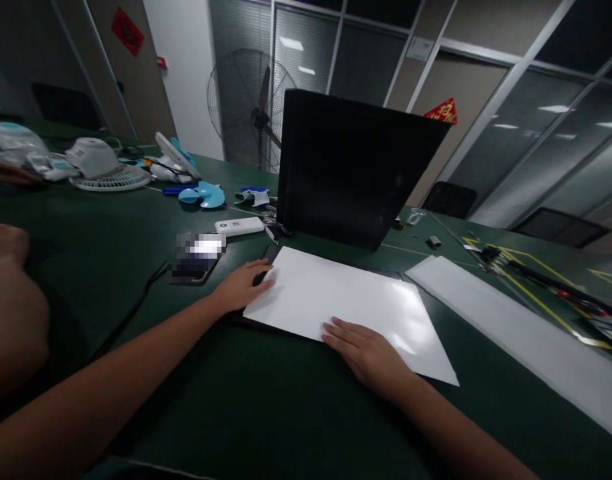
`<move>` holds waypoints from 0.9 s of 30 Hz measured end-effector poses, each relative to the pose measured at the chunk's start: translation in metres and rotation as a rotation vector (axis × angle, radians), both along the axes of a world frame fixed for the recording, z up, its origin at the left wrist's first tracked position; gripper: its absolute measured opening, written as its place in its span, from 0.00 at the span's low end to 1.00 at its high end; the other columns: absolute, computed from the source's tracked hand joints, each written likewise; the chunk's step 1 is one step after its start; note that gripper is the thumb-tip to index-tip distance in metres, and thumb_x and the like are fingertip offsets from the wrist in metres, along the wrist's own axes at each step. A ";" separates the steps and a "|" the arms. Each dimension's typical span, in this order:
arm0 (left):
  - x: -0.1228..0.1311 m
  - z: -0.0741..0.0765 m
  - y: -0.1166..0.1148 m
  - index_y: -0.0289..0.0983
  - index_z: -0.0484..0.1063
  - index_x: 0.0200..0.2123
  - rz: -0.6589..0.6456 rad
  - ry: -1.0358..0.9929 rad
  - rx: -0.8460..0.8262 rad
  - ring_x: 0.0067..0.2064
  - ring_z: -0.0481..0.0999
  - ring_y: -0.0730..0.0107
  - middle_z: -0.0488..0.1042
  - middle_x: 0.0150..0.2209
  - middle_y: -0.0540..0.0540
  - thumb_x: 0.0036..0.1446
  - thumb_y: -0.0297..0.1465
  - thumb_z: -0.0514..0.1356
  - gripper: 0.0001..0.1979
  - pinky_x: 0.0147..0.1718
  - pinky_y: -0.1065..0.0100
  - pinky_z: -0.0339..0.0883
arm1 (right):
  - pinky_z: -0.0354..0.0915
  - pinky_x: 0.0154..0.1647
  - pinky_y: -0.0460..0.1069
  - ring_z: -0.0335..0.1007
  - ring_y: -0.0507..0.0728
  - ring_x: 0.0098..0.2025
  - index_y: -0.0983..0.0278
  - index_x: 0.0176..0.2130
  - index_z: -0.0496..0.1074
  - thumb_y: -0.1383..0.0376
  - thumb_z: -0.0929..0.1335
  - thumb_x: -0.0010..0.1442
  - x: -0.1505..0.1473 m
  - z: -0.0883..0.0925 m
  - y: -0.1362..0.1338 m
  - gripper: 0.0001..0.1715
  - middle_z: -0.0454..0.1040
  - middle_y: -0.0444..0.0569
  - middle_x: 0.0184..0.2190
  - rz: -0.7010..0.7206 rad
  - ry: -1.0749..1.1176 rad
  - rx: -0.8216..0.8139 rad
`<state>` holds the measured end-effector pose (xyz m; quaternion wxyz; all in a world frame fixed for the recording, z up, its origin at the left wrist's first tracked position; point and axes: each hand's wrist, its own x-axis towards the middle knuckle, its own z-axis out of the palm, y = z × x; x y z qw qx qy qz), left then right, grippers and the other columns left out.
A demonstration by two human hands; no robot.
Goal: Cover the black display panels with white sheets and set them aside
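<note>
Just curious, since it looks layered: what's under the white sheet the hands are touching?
A flat black object shows past some edges of the white sheet; everything beneath its middle is covered.

Dark green table (256, 393), phone (197, 259), light-blue fan blades (209, 194), long white panel (516, 330)

On the near side of the left hand (243, 287) and right hand (366, 350), bare dark green tabletop (266, 400) gives passage; a thin glossy white rectangular sheet (336, 287) lies low between them. Straight beyond, a tall black upright panel (356, 167) blocks the way. A flat blurred-screen phone (199, 260) obstructs left of the left hand; a long flat white board (516, 327), right of the right hand.
</note>
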<state>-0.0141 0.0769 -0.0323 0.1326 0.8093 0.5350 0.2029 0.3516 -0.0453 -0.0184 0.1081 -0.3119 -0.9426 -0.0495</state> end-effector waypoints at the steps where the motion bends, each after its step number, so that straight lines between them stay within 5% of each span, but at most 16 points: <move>1: 0.000 0.000 0.000 0.38 0.71 0.68 -0.010 0.023 -0.008 0.74 0.63 0.48 0.61 0.75 0.39 0.68 0.49 0.55 0.32 0.72 0.49 0.57 | 0.72 0.66 0.61 0.67 0.61 0.70 0.61 0.68 0.72 0.71 0.63 0.72 -0.001 0.000 0.001 0.29 0.71 0.51 0.68 0.005 0.012 -0.053; 5: 0.001 0.003 -0.003 0.42 0.69 0.70 -0.050 0.124 -0.042 0.77 0.55 0.44 0.54 0.77 0.42 0.69 0.45 0.55 0.30 0.73 0.44 0.51 | 0.65 0.72 0.60 0.61 0.57 0.73 0.57 0.70 0.69 0.70 0.62 0.73 0.008 -0.002 0.012 0.30 0.67 0.48 0.71 0.021 0.105 -0.174; 8: 0.003 0.008 -0.006 0.43 0.69 0.70 -0.047 0.160 -0.056 0.77 0.54 0.44 0.53 0.78 0.42 0.70 0.43 0.53 0.29 0.74 0.43 0.50 | 0.58 0.75 0.65 0.59 0.59 0.74 0.53 0.70 0.69 0.64 0.63 0.75 0.042 -0.003 0.033 0.28 0.67 0.46 0.71 -0.082 0.181 -0.101; 13: 0.005 0.010 -0.007 0.40 0.70 0.70 -0.012 0.160 -0.044 0.76 0.56 0.47 0.55 0.77 0.42 0.69 0.40 0.52 0.29 0.74 0.46 0.52 | 0.56 0.75 0.68 0.60 0.66 0.74 0.62 0.71 0.67 0.53 0.61 0.74 0.163 -0.013 0.077 0.33 0.68 0.57 0.70 -0.746 0.252 0.137; 18: 0.007 0.009 -0.006 0.40 0.71 0.69 0.027 0.183 -0.039 0.74 0.63 0.47 0.58 0.76 0.42 0.69 0.42 0.51 0.30 0.72 0.47 0.56 | 0.52 0.75 0.69 0.46 0.72 0.78 0.74 0.74 0.59 0.46 0.61 0.70 0.257 -0.039 0.095 0.47 0.57 0.69 0.75 -1.254 0.214 0.014; 22: 0.010 0.008 -0.006 0.39 0.71 0.69 0.045 0.194 -0.031 0.73 0.65 0.47 0.59 0.76 0.41 0.69 0.42 0.51 0.30 0.72 0.47 0.57 | 0.51 0.73 0.73 0.52 0.74 0.76 0.67 0.76 0.58 0.38 0.57 0.69 0.261 -0.042 0.100 0.52 0.54 0.65 0.76 -1.426 0.199 -0.103; 27: 0.012 0.002 -0.006 0.36 0.71 0.69 0.062 0.192 -0.014 0.73 0.64 0.44 0.58 0.75 0.38 0.69 0.42 0.50 0.31 0.71 0.46 0.58 | 0.59 0.63 0.78 0.64 0.79 0.67 0.58 0.68 0.73 0.38 0.57 0.69 0.242 -0.024 0.097 0.43 0.74 0.62 0.64 -1.420 0.090 -0.064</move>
